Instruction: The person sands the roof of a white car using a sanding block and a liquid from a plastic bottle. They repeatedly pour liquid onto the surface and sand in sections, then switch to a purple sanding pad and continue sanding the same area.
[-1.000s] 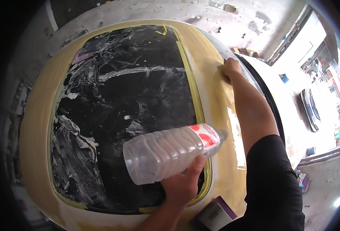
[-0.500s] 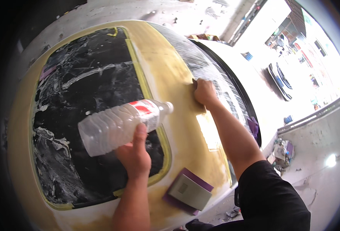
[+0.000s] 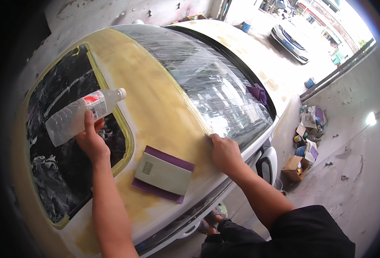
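My left hand [image 3: 94, 144] grips a clear ribbed plastic bottle [image 3: 67, 122] with a red and white label. The bottle lies tilted over the dark, film-covered roof panel [image 3: 54, 185], its white cap toward the upper right. My right hand [image 3: 225, 155] is closed, knuckles up, on the yellow-brown patchy car roof [image 3: 151, 107] beside the windshield's edge. What its fingers hold is hidden; a small dark edge showed there earlier. Between my arms, a grey rectangular block [image 3: 164, 172] rests on a purple sheet [image 3: 173, 159] on the roof.
Yellow masking tape [image 3: 98, 69] borders the dark panel. Clear film covers the windshield [image 3: 190, 73], with a purple cloth [image 3: 257, 93] at its far corner. The side mirror [image 3: 265, 165] sticks out at the right. Cardboard boxes [image 3: 295, 168] and cans stand by the wall; another car [image 3: 290, 41] is outside.
My right hand has moved along the windshield edge toward the near side of the roof. The view has shifted right; the bottle stays in my left hand, still over the dark panel.
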A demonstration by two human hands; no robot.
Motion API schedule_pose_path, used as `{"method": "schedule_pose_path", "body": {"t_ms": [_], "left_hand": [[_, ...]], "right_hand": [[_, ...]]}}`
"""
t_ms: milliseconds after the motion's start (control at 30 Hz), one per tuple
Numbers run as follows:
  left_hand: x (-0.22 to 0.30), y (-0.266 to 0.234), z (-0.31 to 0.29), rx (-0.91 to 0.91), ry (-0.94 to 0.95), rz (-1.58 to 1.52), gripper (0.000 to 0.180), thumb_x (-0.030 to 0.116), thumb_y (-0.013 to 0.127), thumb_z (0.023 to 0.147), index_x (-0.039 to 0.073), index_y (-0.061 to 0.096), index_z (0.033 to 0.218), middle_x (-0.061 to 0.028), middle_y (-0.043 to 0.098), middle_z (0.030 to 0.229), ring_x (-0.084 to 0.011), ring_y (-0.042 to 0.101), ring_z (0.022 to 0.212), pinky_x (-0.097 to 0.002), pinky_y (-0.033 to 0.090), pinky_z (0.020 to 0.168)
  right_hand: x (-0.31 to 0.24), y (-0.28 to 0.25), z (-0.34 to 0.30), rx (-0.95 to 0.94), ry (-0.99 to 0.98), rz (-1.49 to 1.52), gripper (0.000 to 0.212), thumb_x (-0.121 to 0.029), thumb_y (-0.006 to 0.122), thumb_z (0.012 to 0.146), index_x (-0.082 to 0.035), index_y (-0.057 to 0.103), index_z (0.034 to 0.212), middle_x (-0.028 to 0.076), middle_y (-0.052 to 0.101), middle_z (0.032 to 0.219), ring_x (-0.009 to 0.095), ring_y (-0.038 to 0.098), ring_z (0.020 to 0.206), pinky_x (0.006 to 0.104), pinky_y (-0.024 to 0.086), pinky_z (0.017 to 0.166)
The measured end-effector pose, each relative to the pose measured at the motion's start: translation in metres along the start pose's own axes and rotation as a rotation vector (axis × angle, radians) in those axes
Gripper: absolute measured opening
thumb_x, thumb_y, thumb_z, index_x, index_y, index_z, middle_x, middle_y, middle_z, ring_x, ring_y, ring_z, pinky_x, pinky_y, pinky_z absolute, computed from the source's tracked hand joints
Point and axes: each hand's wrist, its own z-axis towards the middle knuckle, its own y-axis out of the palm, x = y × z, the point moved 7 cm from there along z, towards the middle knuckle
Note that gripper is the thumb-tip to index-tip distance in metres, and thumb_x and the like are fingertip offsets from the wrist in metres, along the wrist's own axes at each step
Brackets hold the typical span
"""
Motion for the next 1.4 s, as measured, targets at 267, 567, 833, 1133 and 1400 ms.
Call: {"method": "schedule_pose_path", "body": {"t_ms": [267,567,833,1133,1400], "left_hand": [[0.0,0.004,-0.002,-0.085,-0.008,-0.061,0.043,0.035,0.065,0.097,0.001,0.06,0.122,-0.0086,0.069,0.103,-0.015,0.067,0.079,-0.0236,0.053,0.067],[0.052,-0.066,-0.073,-0.084,0.088,-0.11,0.049,0.037,0.069,0.094,0.003,0.056,0.128,-0.0098,0.066,0.111,-0.0171,0.067,0.082,-0.0257,0.054,0.065],[0.065,-0.203,-0.163,0.148,-0.033,-0.056,0.053,0.045,0.06,0.098,0.004,0.057,0.131,-0.0091,0.068,0.112,-0.0185,0.067,0.089,-0.026,0.053,0.068],[0.061,-0.268,-0.173,0.338,0.033,-0.183,0.049,0.044,0.061,0.098,0.002,0.06,0.123,-0.0093,0.07,0.109,-0.0192,0.067,0.086,-0.0289,0.053,0.069],[0.069,-0.254,-0.176,0.316,0.038,-0.152,0.043,0.037,0.064,0.097,0.001,0.06,0.12,-0.0098,0.07,0.105,-0.0187,0.068,0.082,-0.029,0.054,0.064]], "right_hand": [[0.02,-0.022,-0.061,-0.292,-0.086,-0.013,0.01,-0.002,0.055,0.085,0.0,0.063,0.092,0.025,0.069,0.083,0.043,0.069,0.083,0.0504,0.055,0.074],[0.048,-0.084,-0.076,0.086,-0.193,0.415,0.064,-0.002,0.05,0.092,-0.007,0.031,0.153,0.028,0.057,0.132,0.045,0.064,0.106,0.0507,0.052,0.088],[-0.053,-0.042,-0.085,0.158,-0.614,0.213,0.047,-0.001,0.056,0.081,-0.012,0.061,0.127,0.011,0.055,0.144,0.029,0.066,0.101,0.0394,0.057,0.079],[-0.082,-0.039,-0.067,0.197,-0.603,0.159,0.044,-0.022,0.069,0.084,-0.004,0.061,0.124,0.016,0.051,0.146,0.032,0.065,0.103,0.0427,0.056,0.083],[-0.134,-0.005,-0.083,-0.051,-0.533,-0.067,0.095,-0.052,0.079,0.077,0.002,0.042,0.145,0.022,0.035,0.156,0.042,0.046,0.133,0.0523,0.043,0.106]]}}
